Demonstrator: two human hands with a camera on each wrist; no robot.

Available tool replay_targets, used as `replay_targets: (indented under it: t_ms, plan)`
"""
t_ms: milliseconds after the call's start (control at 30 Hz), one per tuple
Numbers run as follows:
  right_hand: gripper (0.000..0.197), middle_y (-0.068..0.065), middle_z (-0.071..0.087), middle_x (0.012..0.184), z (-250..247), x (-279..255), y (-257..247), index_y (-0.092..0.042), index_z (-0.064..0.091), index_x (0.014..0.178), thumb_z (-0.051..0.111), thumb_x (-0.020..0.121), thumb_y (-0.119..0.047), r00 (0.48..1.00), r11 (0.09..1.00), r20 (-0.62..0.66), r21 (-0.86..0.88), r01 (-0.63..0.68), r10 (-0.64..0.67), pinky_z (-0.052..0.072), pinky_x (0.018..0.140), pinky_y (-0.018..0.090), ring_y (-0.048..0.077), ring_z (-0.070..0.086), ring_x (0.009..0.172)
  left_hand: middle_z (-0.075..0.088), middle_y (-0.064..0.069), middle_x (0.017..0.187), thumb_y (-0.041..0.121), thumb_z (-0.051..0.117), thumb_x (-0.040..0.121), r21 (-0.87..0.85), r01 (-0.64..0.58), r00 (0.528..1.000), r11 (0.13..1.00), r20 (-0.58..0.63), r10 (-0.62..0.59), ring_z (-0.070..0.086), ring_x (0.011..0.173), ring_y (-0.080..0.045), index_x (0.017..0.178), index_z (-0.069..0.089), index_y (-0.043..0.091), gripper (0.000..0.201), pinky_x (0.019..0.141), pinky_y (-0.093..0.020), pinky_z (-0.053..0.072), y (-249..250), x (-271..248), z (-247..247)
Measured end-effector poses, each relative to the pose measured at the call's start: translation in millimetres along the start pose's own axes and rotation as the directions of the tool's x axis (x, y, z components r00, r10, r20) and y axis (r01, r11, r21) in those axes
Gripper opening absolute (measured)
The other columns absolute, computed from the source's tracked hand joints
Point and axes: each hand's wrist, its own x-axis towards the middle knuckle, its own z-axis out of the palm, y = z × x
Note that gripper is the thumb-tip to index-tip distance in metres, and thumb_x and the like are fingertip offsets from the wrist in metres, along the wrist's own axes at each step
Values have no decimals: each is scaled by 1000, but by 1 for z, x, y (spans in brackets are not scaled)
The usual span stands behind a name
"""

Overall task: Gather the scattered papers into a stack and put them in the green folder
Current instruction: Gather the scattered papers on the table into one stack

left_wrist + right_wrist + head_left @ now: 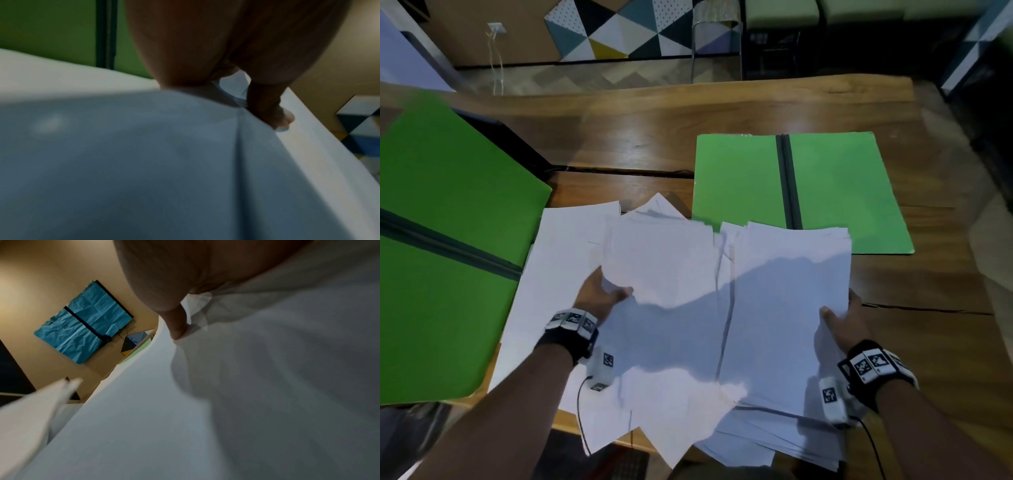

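White papers [664,274] lie fanned over the near middle of the wooden table [640,137]. My left hand [602,294] grips a bunch of sheets at their left edge, thumb on top; the left wrist view shows the thumb [267,110] pressed on the papers [144,162]. My right hand [842,318] grips a thick stack [791,291] at its right edge, and in the right wrist view the thumb [179,327] presses on that stack [267,369]. One green folder [825,192] lies open flat beyond the right stack. A second green folder [441,240] lies open at the left.
More loose sheets [774,442] overhang the table's near edge under the right stack. The far half of the table is bare wood. A clear chair [717,37] and a patterned wall panel [619,27] stand beyond the far edge.
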Motion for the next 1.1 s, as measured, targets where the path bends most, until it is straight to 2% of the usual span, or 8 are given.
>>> replay_targets:
  t_ms: [67,200,333,533,700,833,967,1100]
  plan:
    - [63,12,54,132,-2,-2,-1,-18,31,143,60,87,-13,999,999,16,14,34,-34,43,101,47,34,53,117,64,-9,119,3,75,78,-94,-86,996,992,-32,83,59,113,-26,124,56,15,51,101,-44,45,26,6,-11]
    - [61,11,56,129,-7,-6,-5,-17,34,142,60,87,-13,997,999,50,1,54,-54,45,98,45,33,54,116,58,-2,122,2,73,80,-152,-169,984,974,-83,158,54,113,-19,132,50,9,58,99,-34,41,77,14,-4]
    - [59,9,58,127,-9,-6,-1,-20,38,139,60,85,-16,996,998,79,60,35,-39,46,97,45,32,56,115,57,-1,129,13,79,75,-120,-295,950,948,71,305,51,119,-14,133,48,11,65,99,-29,39,95,6,63]
    - [83,3,25,155,-15,-13,-8,-36,-2,150,54,94,-12,993,960,121,279,-39,5,31,112,49,25,34,137,54,-7,136,14,83,70,-178,-14,975,984,215,52,52,122,-22,141,34,16,86,106,-46,42,62,-13,161]
    - [88,1,41,142,-13,-19,1,-54,5,140,54,88,-2,993,948,106,319,18,-55,33,109,41,19,45,124,36,-5,152,23,76,80,-237,134,974,962,211,-84,39,136,-23,153,10,25,98,111,-49,35,54,-25,191]
    - [71,-10,31,145,-15,-18,-2,-50,19,140,49,93,-7,989,937,135,350,10,-61,30,109,33,20,38,133,26,5,157,34,73,80,-270,128,969,954,237,-63,30,142,-17,152,18,26,91,116,-46,28,58,-44,204]
    - [76,-21,9,148,-13,-19,0,-31,1,151,51,96,-14,969,961,153,228,156,-194,13,117,29,5,11,144,15,8,157,35,71,79,-85,-60,955,995,284,81,17,144,-17,154,9,27,98,117,-46,23,71,-57,218]
    - [96,-13,25,142,-16,-22,-3,-39,-8,148,50,87,8,983,957,158,285,47,-96,29,109,33,11,34,131,12,0,160,32,65,88,15,20,980,1000,198,-23,9,147,-21,154,2,23,92,119,-44,15,86,-43,214]
